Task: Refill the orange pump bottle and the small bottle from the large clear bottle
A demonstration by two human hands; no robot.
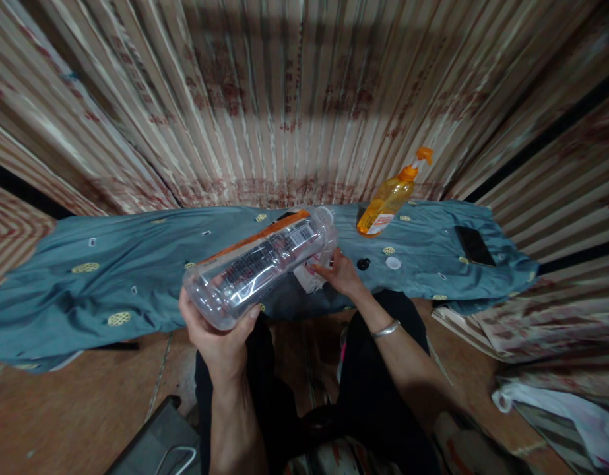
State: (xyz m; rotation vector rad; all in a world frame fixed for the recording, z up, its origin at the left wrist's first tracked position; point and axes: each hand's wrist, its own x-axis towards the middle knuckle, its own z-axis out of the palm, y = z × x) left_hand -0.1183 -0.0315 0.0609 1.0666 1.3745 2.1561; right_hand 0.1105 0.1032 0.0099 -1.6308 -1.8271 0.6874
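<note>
A large clear plastic bottle (264, 270) with an orange-edged printed label is held tilted over the cloth, its neck towards the upper right. My left hand (215, 336) is wrapped round its base from below, thumb along the near side. At the neck end, my right hand (341, 272) grips the bottle's shoulder, with some fingers hidden behind the plastic. Beneath the bottle, near the right fingers, is a crumpled white packet (309, 278). To the right of that hand lie a small black cap (363, 264) and a white round disc (393, 263).
A yellow pump bottle (386, 204) with an orange top stands on the blue-green cloth (150, 264) at the back right. A dark phone (474, 245) lies near the right end. Striped patterned curtains (284, 99) hang behind. A grey box (160, 439) sits on the floor at lower left.
</note>
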